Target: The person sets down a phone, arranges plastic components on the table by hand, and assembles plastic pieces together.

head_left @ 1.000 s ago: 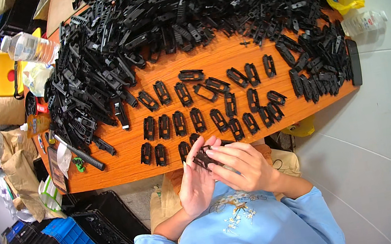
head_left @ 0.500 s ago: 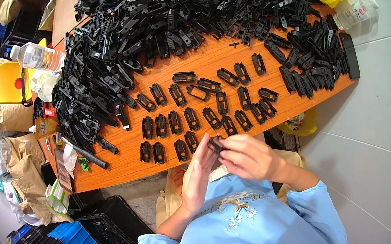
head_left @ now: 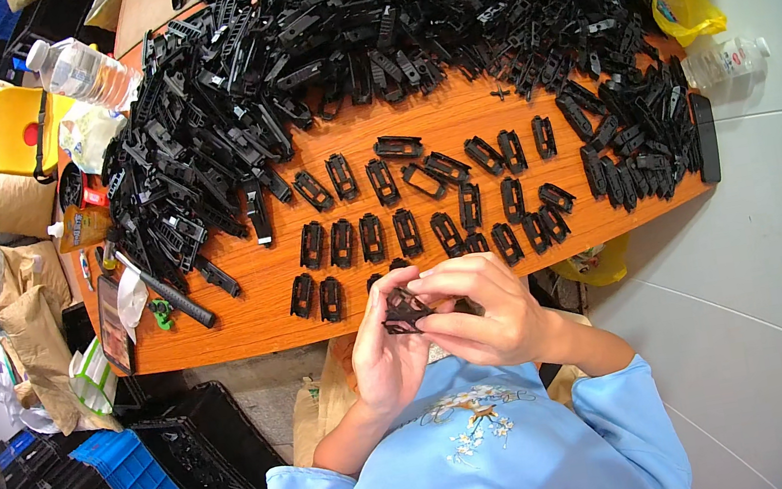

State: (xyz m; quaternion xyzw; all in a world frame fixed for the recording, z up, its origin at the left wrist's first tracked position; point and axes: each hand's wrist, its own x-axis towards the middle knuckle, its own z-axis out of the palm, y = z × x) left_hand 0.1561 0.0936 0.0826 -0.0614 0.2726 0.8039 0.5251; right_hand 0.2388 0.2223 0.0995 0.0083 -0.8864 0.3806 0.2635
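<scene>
Both my hands hold one black plastic frame-like part (head_left: 405,311) just over the table's near edge. My left hand (head_left: 383,352) grips it from the left, thumb and fingers around its side. The fingers of my right hand (head_left: 490,315) pinch it from the right; a dark bit also shows under that hand, too hidden to name. On the table beyond my hands lie several loose rows of black open frames (head_left: 406,232), apart from one another. Two black frames (head_left: 329,298) sit just left of my hands.
A large heap of black plastic parts (head_left: 304,65) covers the far table (head_left: 224,342); a smaller pile (head_left: 636,157) lies right. At left are a hammer-like tool (head_left: 179,301), a phone (head_left: 113,326) and a clear bottle (head_left: 87,72). Crates (head_left: 204,445) stand lower left.
My hands have come closer around the black part, which is turned and now shows more of its open side. The view has shifted slightly, so the table things appear displaced.
</scene>
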